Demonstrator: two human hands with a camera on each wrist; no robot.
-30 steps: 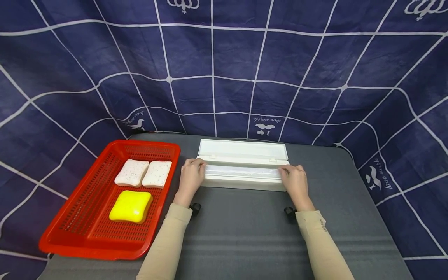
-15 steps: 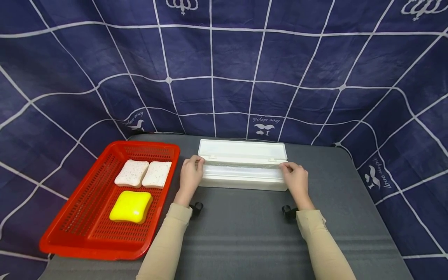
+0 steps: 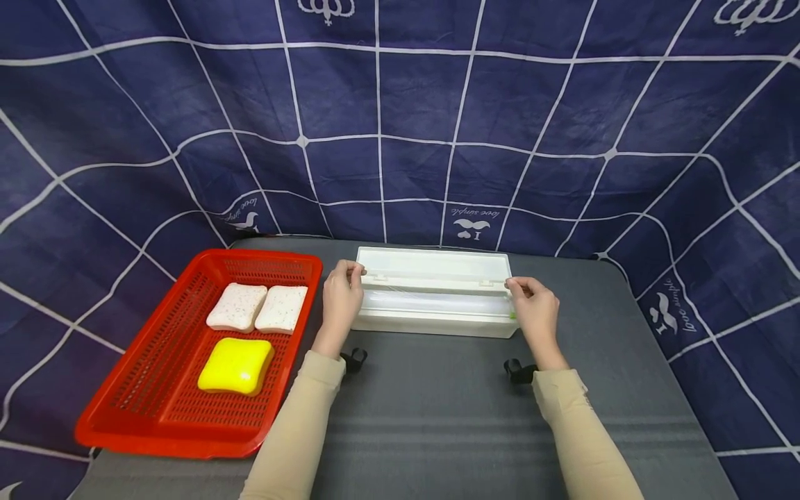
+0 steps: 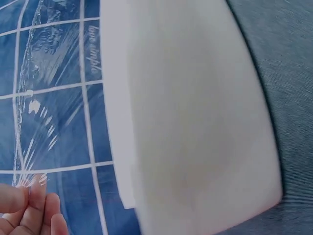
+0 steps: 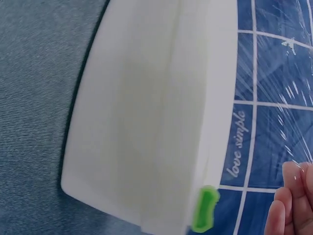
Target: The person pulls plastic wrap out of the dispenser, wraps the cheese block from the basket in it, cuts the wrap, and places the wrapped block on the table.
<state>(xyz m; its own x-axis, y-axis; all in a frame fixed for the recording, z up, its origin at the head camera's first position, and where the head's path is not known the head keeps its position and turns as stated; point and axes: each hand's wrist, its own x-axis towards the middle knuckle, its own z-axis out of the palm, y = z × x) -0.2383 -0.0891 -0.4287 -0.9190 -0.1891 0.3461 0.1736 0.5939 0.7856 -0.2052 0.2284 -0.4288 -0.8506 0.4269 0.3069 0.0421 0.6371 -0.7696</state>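
A long white cling film dispenser (image 3: 431, 323) lies on the grey table with its lid (image 3: 434, 262) tipped back. Inside it shows a pale roll. From the box rises a clear sheet of cling film (image 4: 54, 73), stretched and wrinkled toward its corners. My left hand (image 3: 342, 295) pinches one corner between thumb and fingers, above the box's left end. At the other end my right hand (image 3: 536, 309) pinches the opposite corner. A small green slider (image 5: 205, 209) sits at the dispenser's right end, near the right hand.
To the left stands a red plastic basket (image 3: 140, 378) holding two white bread-slice-shaped pieces (image 3: 259, 308) and a yellow one (image 3: 235, 366). Black wrist straps (image 3: 520, 371) show at both wrists. A blue curtain with white lines (image 3: 412, 173) hangs behind the table (image 3: 437, 417).
Both hands have risen from the roll and moved slightly back, drawing the cling film up out of the dispenser. The green slider has come into sight at the right end.
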